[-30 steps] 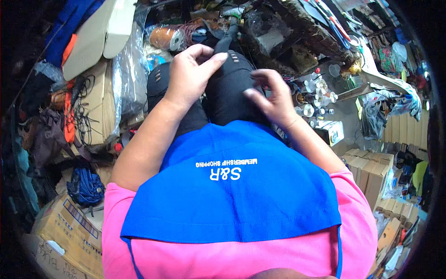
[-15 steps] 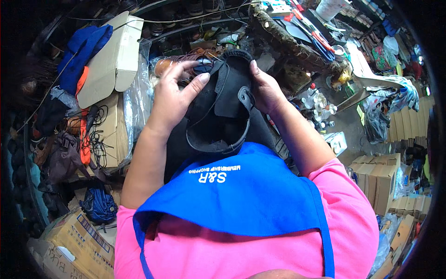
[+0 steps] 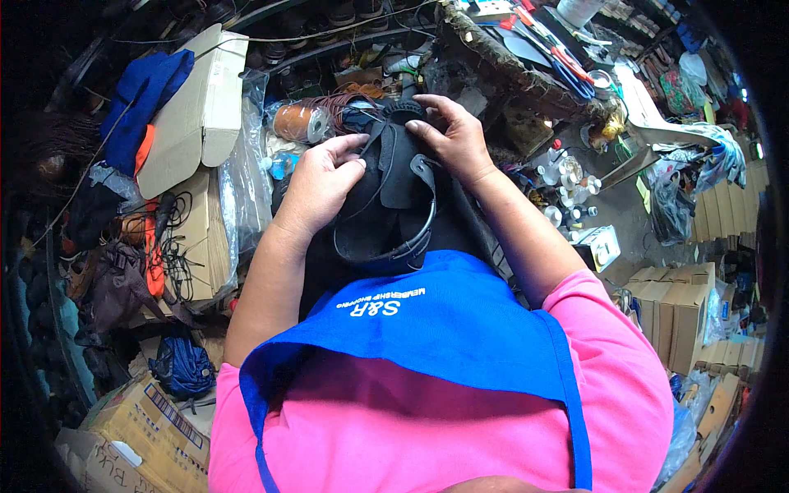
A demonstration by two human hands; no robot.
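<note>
A black shoe upper (image 3: 393, 205) with a curved rim and a small strap rests over my lap, above a blue apron (image 3: 427, 329). My left hand (image 3: 322, 182) grips its left side, fingers curled over the edge. My right hand (image 3: 454, 138) holds the top right part, fingers pressed on the dark material. Both forearms come up from the pink sleeves at the lower edge.
A spool of brown cord (image 3: 297, 122) lies just beyond the shoe. Cardboard boxes (image 3: 197, 115) and plastic bags stand at the left. A cluttered workbench with tools (image 3: 542, 49) is at the upper right, and stacked cartons (image 3: 682, 312) at the right.
The black shoe upper has been lifted and turned in both hands; its inner rim and strap now face up. My hands shifted from pressing on top to holding its sides.
</note>
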